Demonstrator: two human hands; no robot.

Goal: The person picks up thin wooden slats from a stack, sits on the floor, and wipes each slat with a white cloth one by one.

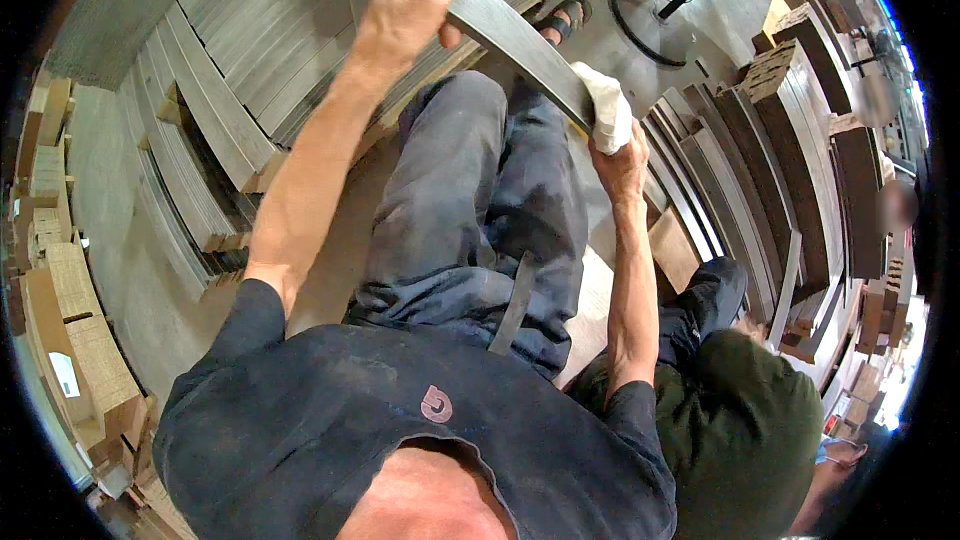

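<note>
A long grey board point(525, 48) slants in front of me, above my knees. My left hand point(410, 5) is closed over its upper part, the fingers curled across the edge; a bit of white shows at the fingertips. At the board's lower right end, my right hand point(622, 160) is closed around a bunched white cloth point(606, 105). The cloth touches the board there. The right fingers are partly hidden by the cloth. A narrow grey strip point(514, 305) lies against my dark trousers.
Stacked grey boards point(270, 40) stand at the left and far side. More stacks of dark boards point(780, 130) fill the right. Cartons point(80, 340) line the left edge. Close at my right is a person in a dark green top point(745, 435). A black hose point(640, 40) curves on the floor.
</note>
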